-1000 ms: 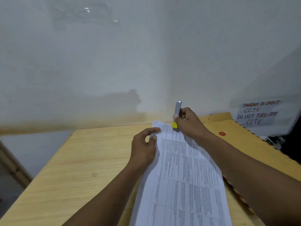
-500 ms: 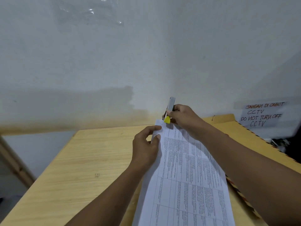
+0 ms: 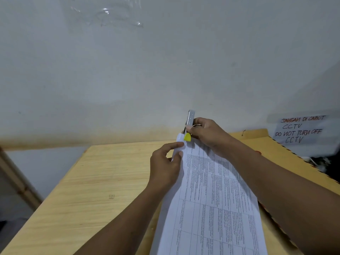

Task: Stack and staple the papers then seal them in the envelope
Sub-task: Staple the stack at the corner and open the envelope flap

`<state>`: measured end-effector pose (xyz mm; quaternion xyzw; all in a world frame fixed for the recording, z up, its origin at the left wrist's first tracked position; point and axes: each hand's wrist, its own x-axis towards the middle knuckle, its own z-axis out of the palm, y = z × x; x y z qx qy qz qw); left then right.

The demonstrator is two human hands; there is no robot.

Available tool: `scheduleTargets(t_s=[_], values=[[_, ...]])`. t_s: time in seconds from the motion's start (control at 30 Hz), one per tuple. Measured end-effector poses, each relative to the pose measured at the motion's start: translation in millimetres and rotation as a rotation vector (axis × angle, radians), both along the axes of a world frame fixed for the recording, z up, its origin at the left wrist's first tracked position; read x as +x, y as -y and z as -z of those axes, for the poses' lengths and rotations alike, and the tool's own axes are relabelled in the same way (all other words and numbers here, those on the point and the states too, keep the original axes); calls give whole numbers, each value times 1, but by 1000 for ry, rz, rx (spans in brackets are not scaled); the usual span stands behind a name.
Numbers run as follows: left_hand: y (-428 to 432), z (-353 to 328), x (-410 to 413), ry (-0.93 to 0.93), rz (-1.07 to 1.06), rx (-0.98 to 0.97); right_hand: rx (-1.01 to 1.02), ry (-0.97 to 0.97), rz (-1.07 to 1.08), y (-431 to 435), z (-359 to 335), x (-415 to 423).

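A stack of white printed papers (image 3: 211, 196) runs from the bottom edge up to the middle, lifted off the wooden table (image 3: 88, 181). My left hand (image 3: 165, 162) pinches the stack's left edge just below its far corner. My right hand (image 3: 206, 133) grips a silver stapler with a yellow tip (image 3: 189, 124), held nearly upright, its jaws over the papers' far left corner. A brown envelope (image 3: 287, 157) with a striped border and a red button clasp lies flat on the table to the right, partly hidden under my right forearm.
A white wall stands right behind the table. A handwritten paper notice (image 3: 301, 128) about CCTV hangs on it at the right. Dark objects sit beyond the envelope's right edge. The table's left edge drops off to the floor.
My right hand has moved the stapler left from the papers' top edge onto their far left corner. My left hand keeps its pinch on the stack's edge.
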<state>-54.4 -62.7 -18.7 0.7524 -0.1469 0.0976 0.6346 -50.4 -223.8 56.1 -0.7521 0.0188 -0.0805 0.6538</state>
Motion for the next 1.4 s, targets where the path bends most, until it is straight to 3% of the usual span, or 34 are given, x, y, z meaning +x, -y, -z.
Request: scheduleTargets(t_s=[0.4,1.4], values=[[-1,1,0,-4,-10,-18,-19,12,-87,3,0,-4],[-3,2,-2,-62,1,-28,8,110,-57,0,10,3]])
